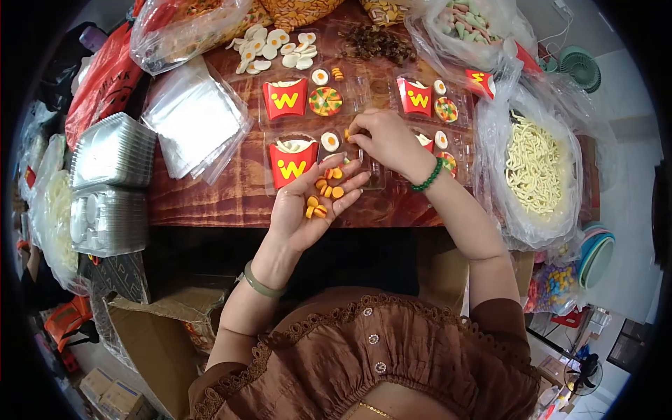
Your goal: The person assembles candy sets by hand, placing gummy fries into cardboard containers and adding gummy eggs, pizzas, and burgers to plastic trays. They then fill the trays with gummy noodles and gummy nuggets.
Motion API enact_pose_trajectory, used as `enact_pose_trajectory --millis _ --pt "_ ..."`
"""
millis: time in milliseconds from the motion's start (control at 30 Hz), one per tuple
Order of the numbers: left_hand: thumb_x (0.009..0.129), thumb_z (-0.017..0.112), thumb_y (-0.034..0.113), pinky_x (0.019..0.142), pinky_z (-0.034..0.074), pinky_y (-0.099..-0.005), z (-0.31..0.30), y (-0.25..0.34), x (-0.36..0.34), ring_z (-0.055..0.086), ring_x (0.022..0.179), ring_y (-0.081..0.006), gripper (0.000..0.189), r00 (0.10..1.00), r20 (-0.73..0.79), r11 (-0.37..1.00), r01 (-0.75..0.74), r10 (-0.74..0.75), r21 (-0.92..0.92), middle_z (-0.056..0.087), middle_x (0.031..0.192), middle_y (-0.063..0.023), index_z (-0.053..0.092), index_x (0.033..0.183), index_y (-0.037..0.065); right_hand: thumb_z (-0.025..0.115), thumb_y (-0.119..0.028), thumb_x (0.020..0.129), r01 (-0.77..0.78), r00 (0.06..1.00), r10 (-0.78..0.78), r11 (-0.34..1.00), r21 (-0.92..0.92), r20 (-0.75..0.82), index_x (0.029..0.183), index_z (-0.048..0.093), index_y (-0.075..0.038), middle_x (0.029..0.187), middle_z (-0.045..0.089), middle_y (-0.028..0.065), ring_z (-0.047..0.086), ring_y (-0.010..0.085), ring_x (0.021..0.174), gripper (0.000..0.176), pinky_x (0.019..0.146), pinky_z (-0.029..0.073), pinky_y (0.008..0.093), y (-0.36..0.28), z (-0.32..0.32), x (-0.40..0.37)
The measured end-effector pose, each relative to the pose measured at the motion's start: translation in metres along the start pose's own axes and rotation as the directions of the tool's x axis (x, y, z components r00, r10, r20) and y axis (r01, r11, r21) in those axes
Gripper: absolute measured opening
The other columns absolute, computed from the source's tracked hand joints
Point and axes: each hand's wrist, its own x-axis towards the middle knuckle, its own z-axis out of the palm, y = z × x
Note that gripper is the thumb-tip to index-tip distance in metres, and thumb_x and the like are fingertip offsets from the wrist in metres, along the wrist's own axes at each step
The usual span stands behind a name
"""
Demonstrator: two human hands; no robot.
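Candy all over the bench (210, 199). Left hand (308, 203) turned palm up, fingers loosely spread and a little curled, cradling a small heap of orange candy pieces (322, 197). A shallow cup, likely to stop any rolling off, and parked just beside the clear tray (364, 171), probably to keep the supply within a short reach.

Right hand (383, 140) just above and behind, thumb and fingertips closed in a pinch, seemingly on a single orange piece (348, 133). Hovers at the tray's middle compartment, right next to a fried-egg gummy (330, 142). Fine pinch rather than a full grip, presumably to suit one small piece and a tight pocket.

Beside the egg, a red fries box (292, 168) with a yellow W, upright in its own slot. Further back, a second tray with the same box, an egg and a round pizza gummy (325, 101). Off to the right, more trays in the same layout.

Bulk stock ringed around within arm's reach: loose egg gummies (273, 49) at the back, a bag of pale noodle-like strips (533, 168) on the right, stacks of empty trays (112, 150) on the left.
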Motion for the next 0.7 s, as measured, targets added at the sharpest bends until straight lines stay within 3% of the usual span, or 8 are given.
enact_pose_trajectory --millis 100,167,200,267,433,533,600,700 --pt "0.1 0.035 0.023 0.099 0.045 -0.0399 0.005 0.002 0.004 0.047 0.122 -0.0342 0.037 0.999 0.052 1.0 -0.003 0.004 -0.012 0.049 0.128 -0.0184 0.044 0.127 0.0 0.064 -0.01 0.08 -0.04 0.999 0.041 0.998 -0.044 0.016 0.092 0.065 0.0 0.088 0.066 0.0128 0.065 0.0218 0.078 0.015 0.069 0.05 0.0309 -0.001 -0.005 -0.002" --pt "0.1 0.032 0.023 0.099 0.045 -0.0399 0.012 0.003 0.005 0.05 0.118 -0.0323 0.038 1.0 0.016 1.0 -0.012 0.012 0.024 0.05 0.126 -0.0179 0.042 0.129 -0.001 0.066 -0.01 0.08 0.021 0.998 0.001 0.95 0.313 -0.069 0.095 0.066 -0.001 0.089 0.065 0.0096 0.063 0.0192 0.078 0.017 0.07 0.05 0.0297 -0.012 -0.027 -0.008" --pt "0.1 0.032 0.023 0.099 0.045 -0.0399 0.008 0.003 0.009 0.05 0.118 -0.0323 0.038 1.0 0.015 1.0 -0.008 0.008 0.023 0.05 0.126 -0.0179 0.042 0.129 -0.001 0.067 -0.01 0.079 -0.039 0.999 0.033 0.865 0.5 0.02 0.096 0.067 -0.003 0.088 0.064 0.0073 0.062 0.0177 0.078 0.018 0.073 0.049 0.0289 -0.024 -0.038 -0.014" --pt "0.101 0.032 0.021 0.097 0.047 -0.0398 0.003 0.0 0.021 0.055 0.109 -0.027 0.037 0.99 0.137 0.998 0.021 -0.028 0.052 0.053 0.119 -0.0153 0.043 0.128 -0.001 0.066 -0.008 0.079 0.171 0.975 -0.209 0.918 0.359 0.07 0.098 0.067 -0.004 0.089 0.064 0.0082 0.062 0.019 0.08 0.019 0.073 0.049 0.0293 -0.026 -0.047 -0.022" --pt "0.1 0.036 0.019 0.092 0.051 -0.0381 0.027 -0.021 0.057 0.058 0.1 -0.0197 0.032 0.998 -0.041 0.965 0.054 -0.045 0.256 0.055 0.111 -0.0125 0.048 0.12 -0.002 0.067 -0.01 0.078 0.158 0.987 -0.16 0.973 0.169 -0.003 0.092 0.065 -0.003 0.084 0.062 0.0079 0.06 0.0191 0.074 0.016 0.065 0.048 0.0306 -0.007 -0.058 -0.05" --pt "0.098 0.04 0.018 0.09 0.052 -0.0384 0.038 -0.03 0.082 0.056 0.109 -0.0307 0.032 0.98 -0.032 0.959 0.201 -0.199 0.198 0.052 0.121 -0.0183 0.045 0.122 -0.002 0.069 -0.012 0.077 -0.012 0.989 0.056 0.953 0.303 -0.136 0.089 0.065 -0.002 0.072 0.06 0.0012 0.053 0.0067 0.061 0.016 0.055 0.044 0.0219 0.017 -0.079 -0.067" --pt "0.098 0.041 0.017 0.09 0.053 -0.0389 0.048 -0.038 0.094 0.055 0.11 -0.0336 0.032 0.972 -0.03 0.953 0.235 -0.234 0.193 0.051 0.122 -0.0196 0.045 0.122 -0.002 0.069 -0.011 0.078 -0.225 0.883 0.326 0.926 0.303 -0.337 0.087 0.065 -0.002 0.068 0.059 0.0003 0.051 0.0049 0.058 0.014 0.053 0.042 0.0205 0.06 -0.088 -0.07" --pt "0.097 0.042 0.017 0.089 0.053 -0.04 0.058 -0.046 0.109 0.054 0.113 -0.0379 0.032 0.953 0.006 0.94 0.297 -0.303 0.169 0.049 0.125 -0.022 0.043 0.123 -0.003 0.07 -0.014 0.077 -0.345 0.788 0.319 0.937 0.052 -0.527 0.082 0.065 -0.001 0.07 0.064 0.005 0.059 0.0093 0.06 0.015 0.057 0.048 0.0238 0.131 -0.104 -0.061"
